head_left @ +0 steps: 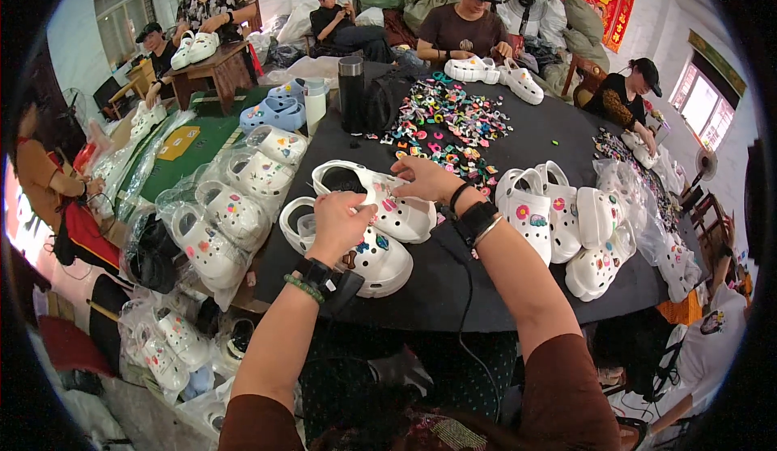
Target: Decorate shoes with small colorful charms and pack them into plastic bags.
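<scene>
Two white clogs with colourful charms lie side by side before me on the black-covered table. My left hand (344, 220) bends over the upper of the nearer white clog (382, 273), its fingers closed on the shoe near the opening. Over the farther white clog (413, 218) reaches my right hand (426, 180), thumb and fingers apart around the toe part, close to a pink charm. Nothing shows between them. The left fingertips are partly hidden from above.
A heap of small coloured charms (453, 127) spreads beyond the clogs. More decorated white clogs (524, 216) stand to the right, and bagged ones (214, 245) to the left. A dark flask (351, 95) stands behind. A black cable (463, 321) hangs by my right forearm. Co-workers sit around.
</scene>
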A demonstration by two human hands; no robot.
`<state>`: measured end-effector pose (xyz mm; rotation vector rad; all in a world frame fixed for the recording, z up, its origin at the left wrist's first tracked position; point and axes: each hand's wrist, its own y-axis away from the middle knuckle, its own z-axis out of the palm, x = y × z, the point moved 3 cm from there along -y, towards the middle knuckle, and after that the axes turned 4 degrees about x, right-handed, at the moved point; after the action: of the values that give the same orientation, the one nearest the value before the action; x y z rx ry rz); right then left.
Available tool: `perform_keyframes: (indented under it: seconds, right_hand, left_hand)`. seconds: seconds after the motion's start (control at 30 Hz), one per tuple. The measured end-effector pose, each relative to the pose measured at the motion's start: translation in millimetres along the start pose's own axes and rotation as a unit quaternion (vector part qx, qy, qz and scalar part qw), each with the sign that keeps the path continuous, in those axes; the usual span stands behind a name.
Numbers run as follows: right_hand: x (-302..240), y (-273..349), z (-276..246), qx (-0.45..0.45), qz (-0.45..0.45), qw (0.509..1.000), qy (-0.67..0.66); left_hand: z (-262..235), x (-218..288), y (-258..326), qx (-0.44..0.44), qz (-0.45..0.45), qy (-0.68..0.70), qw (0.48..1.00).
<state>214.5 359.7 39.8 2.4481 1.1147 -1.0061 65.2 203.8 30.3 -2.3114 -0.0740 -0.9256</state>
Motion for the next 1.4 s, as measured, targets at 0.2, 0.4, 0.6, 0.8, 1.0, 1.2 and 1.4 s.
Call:
perform_keyframes:
  seconds: [0.2,0.4,0.6,0.8,1.0,1.2,1.4]
  right_hand:
    - [7,10,5,0.006,0.083,0.992,-0.091]
    - [-10,21,12,0.059,0.086,0.988,-0.114]
    - [1,25,15,0.086,0.044,0.990,-0.104]
    - [-8,32,13,0.082,0.059,0.988,-0.118]
    - [-2,22,13,0.065,0.077,0.991,-0.085]
    - [-9,23,9,0.003,0.157,0.983,-0.090]
    - [-13,17,14,0.030,0.135,0.990,-0.010]
  left_hand:
    - [-3,5,-1,0.001,0.014,-0.021,1.000]
    - [2,-3,-2,0.023,0.058,-0.029,0.998]
    - [2,-4,-10,-0.062,-0.047,-0.088,0.993]
    - [1,16,-30,-0.173,-0.178,-0.181,0.952]
    - [7,0,-23,-0.166,-0.159,-0.195,0.954]
    - [6,-10,-6,-0.031,-0.116,0.041,0.992]
    - [9,-6,-7,-0.036,-0.029,0.046,0.998]
